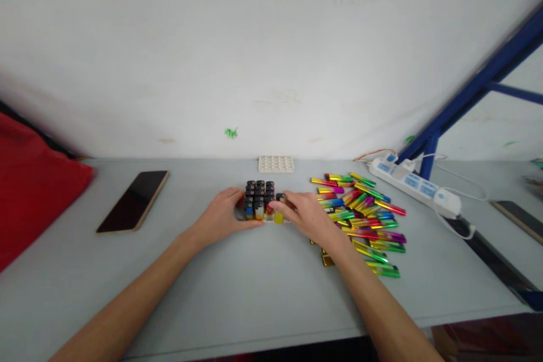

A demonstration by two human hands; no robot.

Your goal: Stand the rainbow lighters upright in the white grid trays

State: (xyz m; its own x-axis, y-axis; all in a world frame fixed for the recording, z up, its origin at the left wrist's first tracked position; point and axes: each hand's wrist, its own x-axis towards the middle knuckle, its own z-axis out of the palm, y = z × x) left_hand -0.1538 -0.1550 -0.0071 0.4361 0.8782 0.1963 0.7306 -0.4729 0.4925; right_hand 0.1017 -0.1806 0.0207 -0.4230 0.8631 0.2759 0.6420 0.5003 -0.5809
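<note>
Several lighters (255,199) with black tops stand upright in close rows, their bases in a pale holder that is mostly hidden. My left hand (221,213) is wrapped round the left side of this block, thumb along the front edge. At the block's front right, my right hand (306,212) pinches a yellow lighter (279,217) by its upper part; it is upright, beside the rows. Whether its base is seated in the holder, I cannot tell. To the right of my right hand lies a loose pile of shiny multicoloured lighters (360,209), partly behind my forearm.
A white tray with rows of holes (275,164) lies at the back by the wall. A phone (133,202) rests on the left, near a red cloth (34,181). On the right are a white power strip (413,184) with cables and a blue metal frame (466,87).
</note>
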